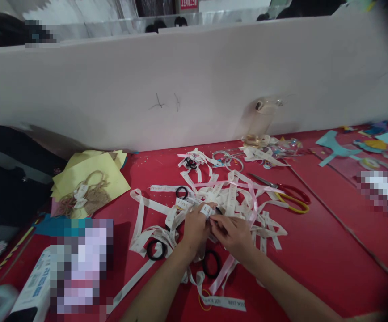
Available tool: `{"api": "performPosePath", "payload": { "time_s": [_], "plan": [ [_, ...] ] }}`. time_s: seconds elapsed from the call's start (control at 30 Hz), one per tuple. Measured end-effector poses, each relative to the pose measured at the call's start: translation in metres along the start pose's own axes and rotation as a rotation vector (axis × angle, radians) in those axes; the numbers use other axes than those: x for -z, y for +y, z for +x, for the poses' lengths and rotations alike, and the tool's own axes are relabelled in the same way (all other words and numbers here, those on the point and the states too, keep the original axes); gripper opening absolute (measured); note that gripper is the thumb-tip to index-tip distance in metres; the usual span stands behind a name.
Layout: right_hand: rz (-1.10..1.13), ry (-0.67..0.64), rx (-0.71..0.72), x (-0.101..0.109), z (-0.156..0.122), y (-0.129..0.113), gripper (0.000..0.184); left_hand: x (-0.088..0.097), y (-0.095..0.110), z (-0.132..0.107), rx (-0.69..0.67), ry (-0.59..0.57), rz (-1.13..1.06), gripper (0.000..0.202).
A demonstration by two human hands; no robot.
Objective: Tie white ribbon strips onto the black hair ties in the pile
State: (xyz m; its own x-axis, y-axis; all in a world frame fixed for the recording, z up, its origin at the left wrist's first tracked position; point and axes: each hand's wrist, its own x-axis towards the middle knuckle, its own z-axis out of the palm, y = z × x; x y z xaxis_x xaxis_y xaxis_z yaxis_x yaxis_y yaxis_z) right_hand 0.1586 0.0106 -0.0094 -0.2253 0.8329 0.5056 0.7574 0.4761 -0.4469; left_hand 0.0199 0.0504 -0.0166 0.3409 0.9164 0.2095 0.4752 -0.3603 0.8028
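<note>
My left hand [196,229] is closed on a printed white ribbon [206,210], which shows at its fingertips. Just beside it, my right hand [233,233] has its fingers pinched together near the same ribbon; whatever sits in the pinch is hidden. Part of a black band [218,210] peeks out behind the fingers. Around both hands lies a tangled heap of white lettered ribbon [232,197] with a pink satin ribbon [254,203] running through it. Black hair ties lie below [211,264], to the left [156,249] and above [181,192] the hands.
Scissors [293,202] with red and yellow handles lie right of the heap. A clear bottle [262,118] stands against the white partition [207,85]. Yellow paper [113,172] bearing twine pieces is at left, near a dark bag [9,174]. Blue paper cutouts [338,147] lie far right.
</note>
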Motion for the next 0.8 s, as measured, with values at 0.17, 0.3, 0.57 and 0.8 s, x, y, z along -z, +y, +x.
{"api": "performPosePath", "payload": {
  "time_s": [0.17, 0.3, 0.57, 0.8],
  "plan": [
    [-0.006, -0.016, 0.005, 0.0013, 0.0016, 0.0002, 0.015, -0.0002, -0.0009, -0.0006, -0.004, 0.014, -0.016, 0.048],
    [0.011, -0.016, -0.005, 0.0021, 0.0005, 0.0019, 0.017, 0.0012, -0.0018, -0.0005, -0.011, -0.005, 0.019, 0.045],
    [0.042, -0.013, -0.038, -0.0001, -0.0007, 0.0024, 0.016, 0.0025, -0.0010, -0.0001, -0.007, -0.025, 0.024, 0.045],
    [0.034, -0.014, -0.011, 0.0008, -0.0011, 0.0048, 0.015, 0.0035, 0.0012, 0.0016, -0.009, -0.047, 0.015, 0.045]
  ]
}}
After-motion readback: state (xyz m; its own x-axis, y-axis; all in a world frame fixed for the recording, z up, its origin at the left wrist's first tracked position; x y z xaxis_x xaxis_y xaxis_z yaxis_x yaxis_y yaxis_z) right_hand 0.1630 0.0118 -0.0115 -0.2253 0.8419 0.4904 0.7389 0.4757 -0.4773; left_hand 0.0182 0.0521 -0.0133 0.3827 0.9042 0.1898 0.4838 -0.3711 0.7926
